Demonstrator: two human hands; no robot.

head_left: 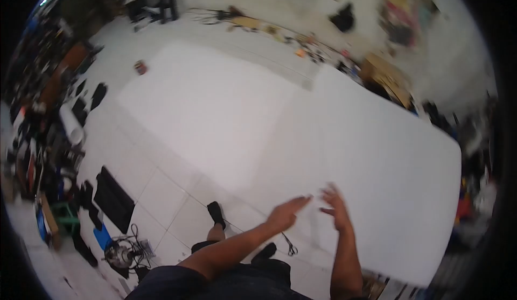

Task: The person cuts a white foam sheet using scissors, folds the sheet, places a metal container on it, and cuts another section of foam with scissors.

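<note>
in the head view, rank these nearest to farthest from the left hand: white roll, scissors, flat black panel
From the left hand:
1. scissors, on the floor just below it in the picture
2. flat black panel, off to the left
3. white roll, farther left and ahead

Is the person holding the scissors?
No, the scissors lie on the floor, apart from the left hand and right hand.

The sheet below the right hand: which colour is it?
The sheet is white, in the head view.

Scissors (292, 249) on flr (175, 211), L of sheet (388, 181); box (383, 78) bhd it.
</note>
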